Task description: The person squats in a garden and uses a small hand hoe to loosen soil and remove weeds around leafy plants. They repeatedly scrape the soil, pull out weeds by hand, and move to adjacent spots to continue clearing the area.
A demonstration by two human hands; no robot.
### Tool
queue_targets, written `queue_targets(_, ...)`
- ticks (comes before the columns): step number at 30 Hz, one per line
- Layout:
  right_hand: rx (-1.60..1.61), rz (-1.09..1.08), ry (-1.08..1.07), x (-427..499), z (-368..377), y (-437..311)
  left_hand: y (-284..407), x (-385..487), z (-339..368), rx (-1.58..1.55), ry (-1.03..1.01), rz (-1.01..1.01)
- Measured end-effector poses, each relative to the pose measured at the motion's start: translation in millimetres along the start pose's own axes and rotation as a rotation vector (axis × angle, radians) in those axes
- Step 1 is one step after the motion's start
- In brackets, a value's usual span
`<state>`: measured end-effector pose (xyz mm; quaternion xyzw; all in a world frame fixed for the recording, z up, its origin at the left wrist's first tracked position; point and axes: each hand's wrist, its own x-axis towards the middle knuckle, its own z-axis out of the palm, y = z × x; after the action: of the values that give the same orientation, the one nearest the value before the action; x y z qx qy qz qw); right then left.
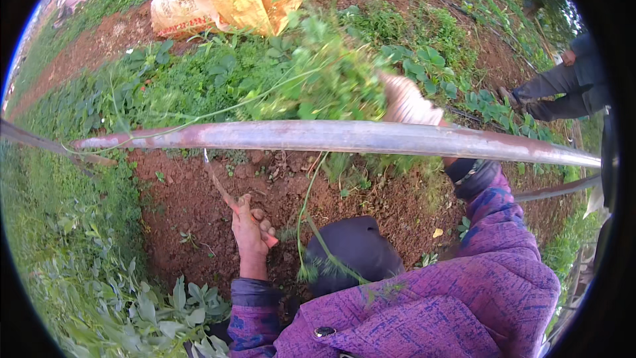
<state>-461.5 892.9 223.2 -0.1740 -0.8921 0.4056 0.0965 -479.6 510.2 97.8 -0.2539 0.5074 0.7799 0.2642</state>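
My left hand (251, 231) grips a narrow-bladed hand tool (221, 187) with an orange handle. Its brownish shaft slants away from me over reddish-brown soil, ending in a bright metal tip near the pipe. On the far side of that pipe, my right hand (410, 99) wears a pale striped glove and is blurred. It holds a thick bunch of feathery green plants (343, 79), also blurred; the fingers are hidden among the leaves. Long thin stems trail from the greenery, and one hangs by my dark-clothed knee (353, 251).
A metal pipe (318, 135) runs across the view between me and the far greenery. Beyond it, an orange-and-white woven sack (213, 2) lies with its mouth open. Another person's legs (556, 89) are at right. Leafy plants (164, 315) grow at lower left.
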Motion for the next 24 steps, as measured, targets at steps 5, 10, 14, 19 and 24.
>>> queue_targets(5, -1.121, 0.057, 0.440, 105, -181, 7, 3, 16, -27, 0.001, 0.151, 0.056)
queue_targets(10, -1.156, 0.251, 0.551, 96, -152, 4, -3, 14, -30, 0.032, 0.210, 0.146)
queue_targets(14, -0.159, 0.071, -0.221, -8, -17, 21, 1, 22, -51, 0.256, 0.230, 0.209)
queue_targets(19, -0.435, 0.188, -0.868, -68, 74, 19, 50, 44, -99, 1.190, 0.210, 0.879)
queue_targets(24, -0.702, -0.070, -0.589, -66, 92, 57, 131, 8, -150, 1.600, 0.159, 0.480)
